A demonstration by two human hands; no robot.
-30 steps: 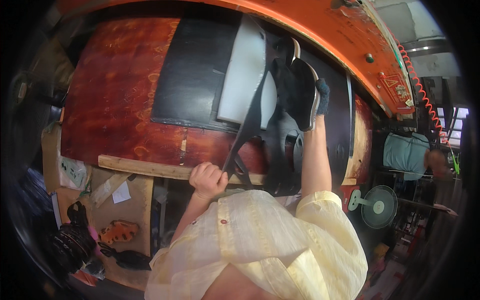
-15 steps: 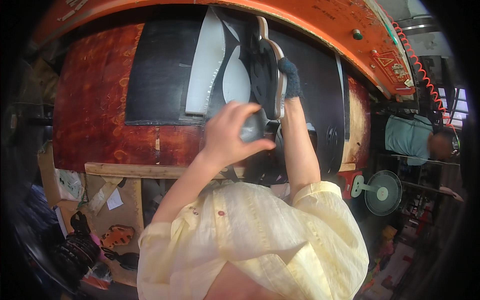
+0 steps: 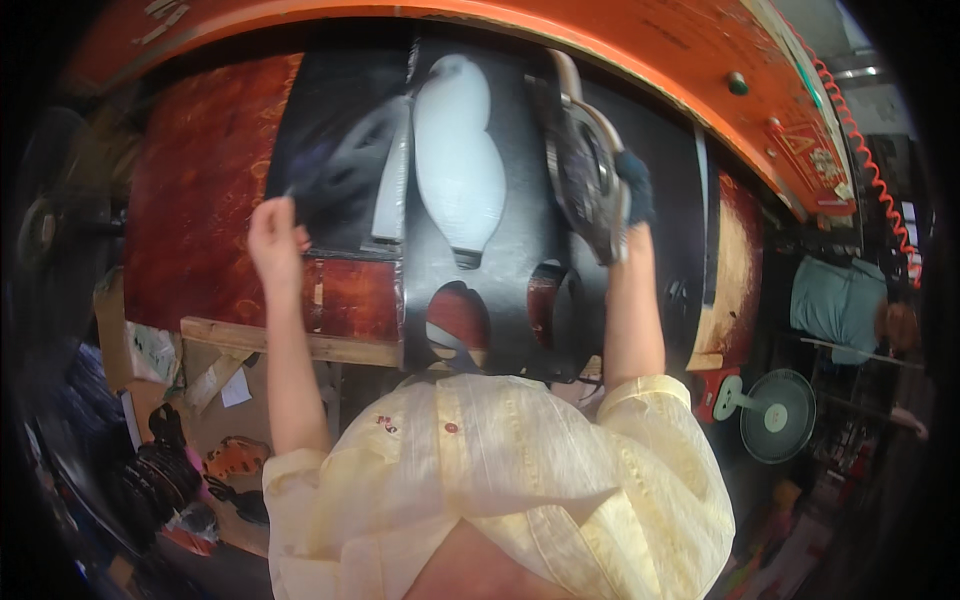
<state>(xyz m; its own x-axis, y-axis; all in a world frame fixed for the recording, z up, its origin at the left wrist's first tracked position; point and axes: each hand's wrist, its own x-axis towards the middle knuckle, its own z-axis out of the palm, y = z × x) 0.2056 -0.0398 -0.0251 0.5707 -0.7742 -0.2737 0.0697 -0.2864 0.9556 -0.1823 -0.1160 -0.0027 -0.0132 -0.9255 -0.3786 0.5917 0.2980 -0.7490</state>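
Observation:
My left hand [image 3: 276,238] is closed, and a thin dark cut-out piece [image 3: 350,150], smeared by motion, extends from its fingertips over a black sheet at the left. In my gloved right hand [image 3: 634,190] is a shoe-sole-shaped cutting die [image 3: 590,165], a curved frame with a pale outer edge, gripped by its right side and tilted. Below lies a black sheet [image 3: 520,220] with several openings. The long sole-shaped opening [image 3: 458,150] shows a white surface underneath. My right fingers are partly hidden behind the die.
An orange machine beam [image 3: 660,50] with a green button arches over the far side of the red-brown board [image 3: 200,190]. A red coiled cord [image 3: 862,160] hangs at the right. Nearby are a fan [image 3: 777,416] and a person in a teal shirt [image 3: 838,300]. Black scraps lie lower left.
My left hand has moved left, away from the die, with the dark piece at its fingertips. My right hand has shifted the die right, uncovering the sole-shaped opening.

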